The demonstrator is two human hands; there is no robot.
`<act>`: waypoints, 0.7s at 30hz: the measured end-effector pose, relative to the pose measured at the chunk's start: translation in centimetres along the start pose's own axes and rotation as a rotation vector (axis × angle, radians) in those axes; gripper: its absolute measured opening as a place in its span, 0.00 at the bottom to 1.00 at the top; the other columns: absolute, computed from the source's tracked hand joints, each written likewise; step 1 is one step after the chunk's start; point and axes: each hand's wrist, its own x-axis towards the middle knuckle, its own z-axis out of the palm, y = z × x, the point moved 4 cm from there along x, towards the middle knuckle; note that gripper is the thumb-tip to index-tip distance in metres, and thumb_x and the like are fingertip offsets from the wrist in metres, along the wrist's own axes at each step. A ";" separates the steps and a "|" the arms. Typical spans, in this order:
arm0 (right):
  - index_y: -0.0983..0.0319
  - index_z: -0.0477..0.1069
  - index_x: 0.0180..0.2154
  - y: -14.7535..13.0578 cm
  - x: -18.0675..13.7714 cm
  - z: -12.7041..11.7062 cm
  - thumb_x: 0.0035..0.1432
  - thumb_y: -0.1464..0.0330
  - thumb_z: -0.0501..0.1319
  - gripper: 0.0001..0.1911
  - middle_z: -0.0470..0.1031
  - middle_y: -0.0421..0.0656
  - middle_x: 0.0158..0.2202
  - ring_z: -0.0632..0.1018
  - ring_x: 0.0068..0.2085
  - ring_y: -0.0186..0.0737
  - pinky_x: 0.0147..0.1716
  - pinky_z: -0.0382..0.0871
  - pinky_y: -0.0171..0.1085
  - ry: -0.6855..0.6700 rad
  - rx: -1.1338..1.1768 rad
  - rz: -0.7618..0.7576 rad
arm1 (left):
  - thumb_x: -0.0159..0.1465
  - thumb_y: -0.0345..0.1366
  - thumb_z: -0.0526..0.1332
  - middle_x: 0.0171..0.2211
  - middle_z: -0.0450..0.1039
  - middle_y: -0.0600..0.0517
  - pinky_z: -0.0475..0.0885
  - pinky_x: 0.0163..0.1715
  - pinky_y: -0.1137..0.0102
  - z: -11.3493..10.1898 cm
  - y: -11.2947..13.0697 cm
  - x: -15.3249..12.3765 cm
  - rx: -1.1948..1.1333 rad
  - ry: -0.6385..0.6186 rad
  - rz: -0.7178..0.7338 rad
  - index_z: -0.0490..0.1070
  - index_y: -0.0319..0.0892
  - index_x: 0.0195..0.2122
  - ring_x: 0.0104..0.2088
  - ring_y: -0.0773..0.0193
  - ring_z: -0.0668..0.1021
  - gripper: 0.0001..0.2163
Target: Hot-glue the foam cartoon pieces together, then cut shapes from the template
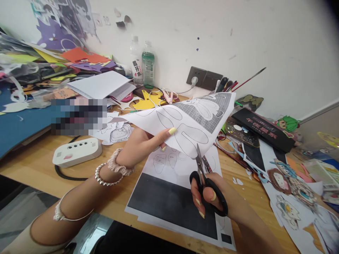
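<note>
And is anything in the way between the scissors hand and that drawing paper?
Only the scissors, which the right hand holds pointing up at the lower edge of the paper. Nothing else visible stands between; the left hand holds the paper farther left.

Left arm (82, 201) extended from lower left, left hand (145, 144) pinching, thumb on top. Right forearm (249, 218) angled in from lower right, right hand (210, 194) gripping, fingers (197, 201) curled.

The clear bottle (137, 70) reads 喝开水. The black box (265, 129) bears 午夜星系; its Latin lettering is too blurred to read.
</note>
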 end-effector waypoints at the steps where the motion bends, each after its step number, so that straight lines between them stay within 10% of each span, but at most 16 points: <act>1: 0.64 0.61 0.19 0.0 0.0 0.0 0.39 0.39 0.53 0.32 0.65 0.40 0.15 0.64 0.18 0.31 0.19 0.55 0.32 -0.003 0.003 0.002 | 0.57 0.43 0.54 0.16 0.65 0.55 0.65 0.23 0.74 0.0 0.0 0.0 0.010 0.001 -0.005 0.62 0.41 0.16 0.20 0.70 0.68 0.16; 21: 0.64 0.62 0.22 0.4 -0.1 0.1 0.40 0.40 0.53 0.31 0.66 0.41 0.18 0.65 0.20 0.32 0.20 0.55 0.32 -0.047 -0.010 0.015 | 0.57 0.42 0.55 0.18 0.64 0.56 0.65 0.27 0.75 0.0 0.2 0.2 0.026 -0.110 0.009 0.62 0.41 0.19 0.23 0.69 0.68 0.13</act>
